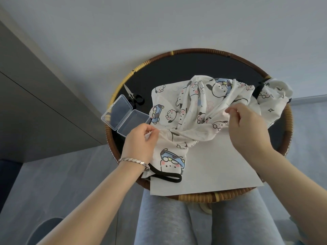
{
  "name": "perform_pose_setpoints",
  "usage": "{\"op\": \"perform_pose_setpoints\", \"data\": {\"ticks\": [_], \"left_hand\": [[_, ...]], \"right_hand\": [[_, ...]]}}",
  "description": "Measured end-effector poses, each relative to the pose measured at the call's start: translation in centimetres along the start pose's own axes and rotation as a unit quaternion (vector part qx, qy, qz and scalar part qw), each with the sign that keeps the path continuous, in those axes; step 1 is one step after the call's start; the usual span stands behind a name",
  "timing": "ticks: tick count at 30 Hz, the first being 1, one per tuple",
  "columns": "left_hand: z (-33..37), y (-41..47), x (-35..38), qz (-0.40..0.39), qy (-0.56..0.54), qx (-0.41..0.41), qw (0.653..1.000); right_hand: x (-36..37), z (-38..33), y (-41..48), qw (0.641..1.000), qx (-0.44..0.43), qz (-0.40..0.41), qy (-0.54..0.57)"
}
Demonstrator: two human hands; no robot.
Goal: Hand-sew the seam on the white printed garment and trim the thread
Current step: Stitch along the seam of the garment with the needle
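Observation:
A white garment [198, 110] printed with cartoon animals and edged with black elastic lies bunched across a round table. My left hand [141, 142] pinches the garment's near left fold. My right hand [247, 124] pinches a fold further right, so the cloth is stretched between the two hands. Small black-handled scissors [132, 95] lie at the table's far left. No needle or thread can be made out.
The round black table has a woven rattan rim [194, 198]. A white paper sheet [212, 167] lies under the garment. A clear plastic box [123, 115] sits with its lid up at the left. My grey-trousered knees [177, 223] are below the table.

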State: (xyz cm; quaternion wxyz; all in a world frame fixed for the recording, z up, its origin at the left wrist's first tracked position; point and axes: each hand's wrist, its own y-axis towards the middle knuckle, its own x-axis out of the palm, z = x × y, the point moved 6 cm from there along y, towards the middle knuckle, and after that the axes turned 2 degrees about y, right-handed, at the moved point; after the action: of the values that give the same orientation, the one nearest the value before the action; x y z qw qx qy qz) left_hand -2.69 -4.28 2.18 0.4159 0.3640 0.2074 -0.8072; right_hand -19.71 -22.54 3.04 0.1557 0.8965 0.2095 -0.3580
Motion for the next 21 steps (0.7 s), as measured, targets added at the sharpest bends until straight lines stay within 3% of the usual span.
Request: {"op": "perform_pose_setpoints", "data": {"ticks": [4, 7, 9, 11, 15, 18, 21], "left_hand": [[0.8, -0.2, 0.6, -0.057, -0.028, 0.016, 0.998], [2.9, -1.2, 1.1, -0.146, -0.091, 0.079, 0.982], [3.5, -1.6, 0.8, -0.156, -0.114, 0.113, 0.974], [3.4, -1.8, 0.4, -0.164, -0.101, 0.135, 0.972], [2.2, -2.0, -0.3, -0.212, 0.064, 0.140, 0.965], [1.6, -1.1, -1.7, -0.148, 0.205, 0.157, 0.955], [0.5, -0.7, -1.8, -0.133, 0.222, 0.142, 0.956]], "right_hand": [[1.5, -2.0, -0.7, 0.997, -0.040, -0.061, 0.025], [3.8, -4.1, -2.0, 0.967, -0.054, -0.211, 0.128], [5.3, -4.9, -2.8, 0.931, -0.053, -0.321, 0.162], [6.0, -5.1, -3.2, 0.909, -0.043, -0.378, 0.171], [5.8, -4.0, -2.9, 0.914, -0.026, -0.368, 0.169], [5.2, -3.2, -2.6, 0.938, -0.035, -0.322, 0.125], [4.9, -2.9, -2.6, 0.956, -0.061, -0.279, 0.065]]}}
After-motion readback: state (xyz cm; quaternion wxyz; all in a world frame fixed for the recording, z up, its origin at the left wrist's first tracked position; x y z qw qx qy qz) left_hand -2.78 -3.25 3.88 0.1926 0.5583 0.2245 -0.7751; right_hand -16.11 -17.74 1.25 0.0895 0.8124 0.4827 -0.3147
